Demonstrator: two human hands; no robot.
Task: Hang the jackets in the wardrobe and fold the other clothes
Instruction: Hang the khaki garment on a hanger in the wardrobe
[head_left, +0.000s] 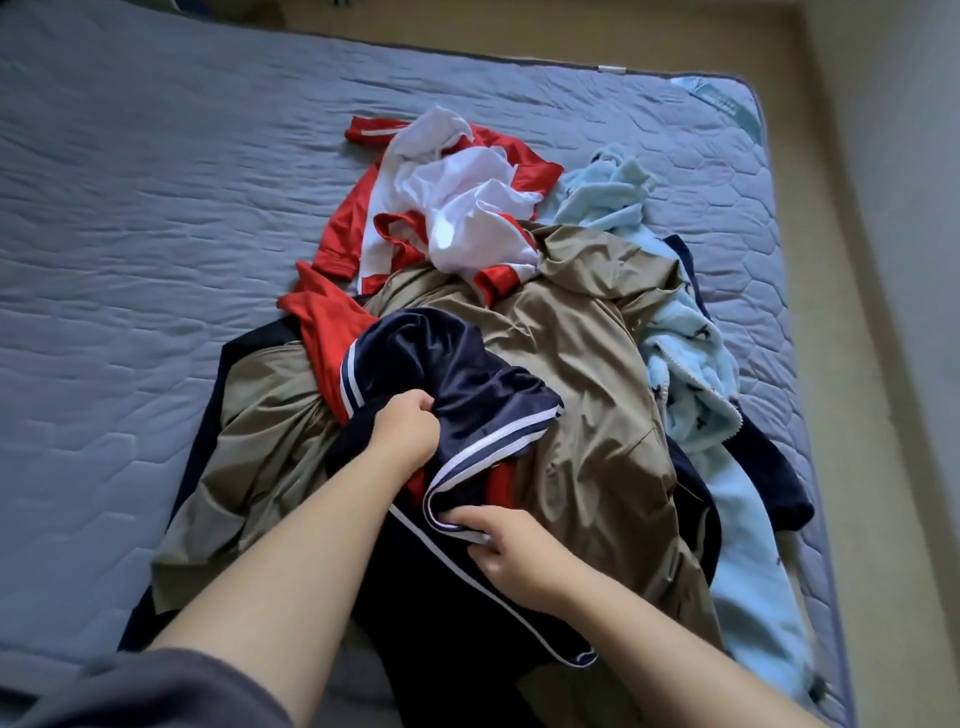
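Note:
A heap of clothes lies on the grey-blue quilted mattress (130, 218). On top at the front is a navy garment with white stripes (457, 384). My left hand (405, 426) grips a fold of it. My right hand (511, 551) pinches its white-striped edge lower down. Under it spreads a tan jacket (587, 364). A red and white garment (457, 208) lies crumpled at the far side of the heap. A light blue fleece with small dark prints (691, 364) lies at the right, over a dark navy piece (763, 467).
The mattress's right edge (810, 415) runs along a strip of beige floor (883, 364) beside a wall. The left half of the mattress carries no clothes. My dark sleeve (130, 691) shows at the bottom left.

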